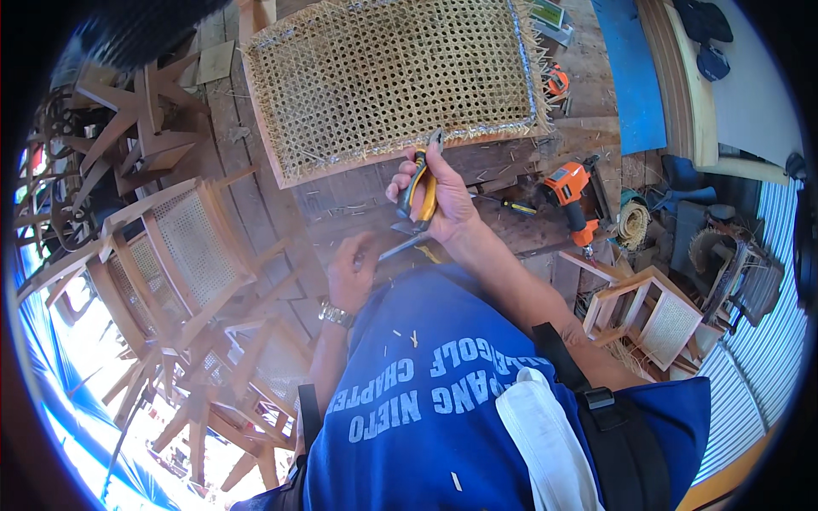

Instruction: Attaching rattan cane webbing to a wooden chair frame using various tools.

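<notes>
My right hand (pixel 447 192) is closed around yellow-and-black cutting pliers (pixel 425 206), their metal jaws pointing away from me. The jaws are at the near edge of a woven cane panel (pixel 388 77) on a wooden frame, whose trimmed rim is frayed with cane ends. Closer to my body, my left hand (pixel 351 268) has curled fingers around the end of a slim grey metal bar-like tool (pixel 404 246). Its grip end is hidden in the hand, so its exact kind does not show.
Right of the panel are an orange-and-black power tool (pixel 569 187), a small screwdriver (pixel 518 207), an orange tape measure (pixel 557 82) and a roll of cane strip (pixel 633 223). Wooden chair frames with cane seats (pixel 196 243) crowd the left. Another small chair frame (pixel 652 319) stands lower right.
</notes>
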`<state>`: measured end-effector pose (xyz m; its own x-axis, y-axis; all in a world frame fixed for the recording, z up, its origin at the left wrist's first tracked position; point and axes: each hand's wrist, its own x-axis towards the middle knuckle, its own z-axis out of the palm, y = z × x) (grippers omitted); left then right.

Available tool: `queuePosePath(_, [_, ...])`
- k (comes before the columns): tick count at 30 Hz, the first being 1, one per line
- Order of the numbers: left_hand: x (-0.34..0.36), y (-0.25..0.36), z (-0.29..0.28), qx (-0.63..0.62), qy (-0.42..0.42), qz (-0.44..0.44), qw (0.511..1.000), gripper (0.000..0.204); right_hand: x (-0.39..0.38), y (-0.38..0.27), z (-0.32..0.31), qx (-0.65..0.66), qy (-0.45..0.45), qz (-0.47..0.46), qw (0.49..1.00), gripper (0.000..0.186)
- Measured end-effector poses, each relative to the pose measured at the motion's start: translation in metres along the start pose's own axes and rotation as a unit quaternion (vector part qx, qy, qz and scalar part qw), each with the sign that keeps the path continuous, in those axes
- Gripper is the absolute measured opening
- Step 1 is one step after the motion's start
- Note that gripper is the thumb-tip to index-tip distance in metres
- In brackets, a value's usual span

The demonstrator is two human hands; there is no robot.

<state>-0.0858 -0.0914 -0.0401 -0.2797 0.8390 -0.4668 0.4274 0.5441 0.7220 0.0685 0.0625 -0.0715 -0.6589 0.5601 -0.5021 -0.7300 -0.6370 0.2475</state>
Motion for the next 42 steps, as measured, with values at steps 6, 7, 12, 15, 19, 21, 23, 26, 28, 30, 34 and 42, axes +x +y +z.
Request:
queuePosePath(6, [-0.006, -0.007, 0.003, 0.002, -0.020, -0.017, 1.000, 0.029, 0.001, -0.003, -0.004, -0.225, 0.122, -0.008, 0.967, 0.019])
queuePosePath(7, [-0.008, -0.010, 0.003, 0.003, -0.013, -0.015, 1.000, 0.029, 0.000, -0.005, -0.003, -0.311, 0.193, -0.014, 0.931, 0.017])
queuePosePath(12, [-0.018, -0.017, 0.010, -0.026, -0.009, -0.032, 0.999, 0.028, 0.002, -0.011, -0.028, -0.489, 0.182, -0.124, 0.844, 0.014])
queuePosePath(15, [-0.017, -0.012, 0.014, -0.027, -0.007, -0.026, 0.999, 0.027, 0.002, -0.015, -0.037, -0.531, 0.165, -0.143, 0.819, 0.014])
queuePosePath(19, [-0.006, -0.002, 0.020, -0.059, 0.003, -0.021, 0.998, 0.025, 0.001, -0.003, -0.048, -0.773, 0.131, -0.240, 0.572, 0.020])
queuePosePath(21, [0.005, 0.003, 0.025, -0.066, 0.013, -0.015, 0.998, 0.025, 0.002, 0.000, -0.037, -0.833, 0.089, -0.293, 0.461, 0.025])
queuePosePath(23, [0.017, 0.012, 0.028, -0.073, 0.024, -0.009, 0.997, 0.025, -0.003, -0.004, -0.023, -0.751, 0.145, -0.151, 0.627, 0.035])
queuePosePath(26, [0.031, 0.044, 0.028, -0.080, 0.117, 0.079, 0.987, 0.026, -0.039, -0.022, -0.035, -0.794, 0.076, -0.155, 0.583, 0.035])
queuePosePath(28, [0.048, 0.063, 0.031, -0.024, 0.118, 0.132, 0.984, 0.029, -0.071, -0.045, -0.044, -0.875, 0.049, -0.088, 0.473, 0.039])
queuePosePath(30, [0.069, 0.079, 0.044, 0.014, 0.115, 0.201, 0.973, 0.030, -0.094, -0.059, -0.053, -0.904, 0.064, -0.006, 0.423, 0.039])
queuePosePath(34, [0.116, 0.103, 0.082, 0.069, 0.097, 0.325, 0.938, 0.035, -0.123, -0.089, -0.054, -0.887, 0.013, 0.076, 0.455, 0.040])
queuePosePath(42, [0.136, 0.099, 0.112, 0.223, 0.152, 0.329, 0.905, 0.028, -0.193, -0.179, -0.097, -0.894, 0.381, -0.196, 0.134, 0.066])
